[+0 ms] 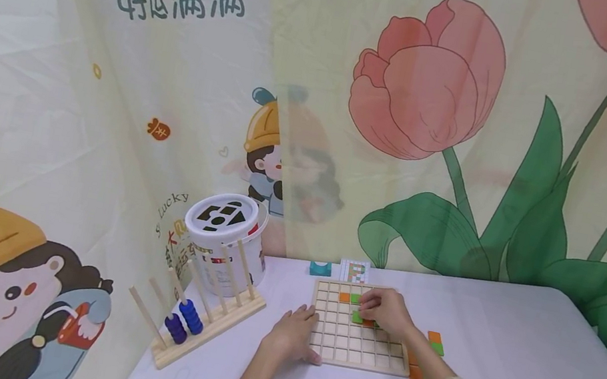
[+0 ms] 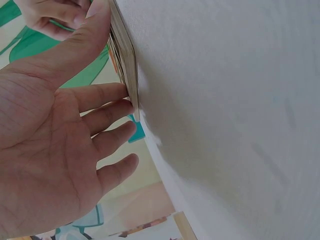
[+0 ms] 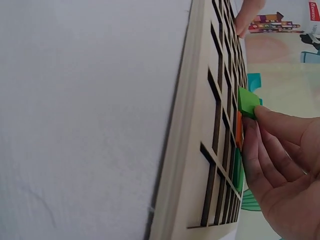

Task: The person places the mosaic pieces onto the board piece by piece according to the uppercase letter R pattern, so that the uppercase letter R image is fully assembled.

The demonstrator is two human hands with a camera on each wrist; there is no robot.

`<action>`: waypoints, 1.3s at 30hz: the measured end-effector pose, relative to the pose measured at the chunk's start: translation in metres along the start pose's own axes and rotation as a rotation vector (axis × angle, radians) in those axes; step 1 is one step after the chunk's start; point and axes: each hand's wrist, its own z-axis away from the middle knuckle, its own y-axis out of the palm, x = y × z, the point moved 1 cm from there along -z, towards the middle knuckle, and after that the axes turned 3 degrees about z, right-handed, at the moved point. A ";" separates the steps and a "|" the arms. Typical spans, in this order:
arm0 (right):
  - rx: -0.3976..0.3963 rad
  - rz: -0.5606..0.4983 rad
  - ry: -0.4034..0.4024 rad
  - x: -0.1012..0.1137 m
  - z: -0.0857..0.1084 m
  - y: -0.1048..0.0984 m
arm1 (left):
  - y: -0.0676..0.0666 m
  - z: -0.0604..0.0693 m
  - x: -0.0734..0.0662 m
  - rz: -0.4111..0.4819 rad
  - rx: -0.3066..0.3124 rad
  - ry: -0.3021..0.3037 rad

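A wooden grid board (image 1: 337,344) lies on the table with orange (image 1: 344,297) and green tiles in some of its cells. My left hand (image 1: 290,334) rests at the board's left side, fingers spread; in the left wrist view the fingertips of this hand (image 2: 75,125) touch the board's edge (image 2: 127,55). Over the upper right part of the board, my right hand (image 1: 388,311) is bent down. The right wrist view shows this hand (image 3: 285,155) pinching a tilted green tile (image 3: 248,102), beside an orange tile (image 3: 239,130) on the board.
Loose orange and green tiles (image 1: 435,343) lie right of the board. Behind it are a teal object (image 1: 320,269) and a patterned card (image 1: 355,271). At the left stand a wooden peg rack (image 1: 218,330) with blue and purple beads and a white lidded bucket (image 1: 252,255).
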 end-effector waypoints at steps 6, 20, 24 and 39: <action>-0.004 0.044 -0.018 0.000 0.000 0.006 | -0.001 0.001 -0.002 0.001 0.001 -0.001; -0.002 0.162 -0.037 0.000 0.002 0.012 | 0.001 0.000 0.000 0.012 0.006 -0.005; 0.006 0.174 -0.030 -0.002 0.001 0.013 | 0.001 0.000 0.000 0.013 -0.004 -0.002; -0.075 0.189 -0.022 0.002 0.025 -0.021 | 0.003 0.000 0.000 0.018 -0.006 0.001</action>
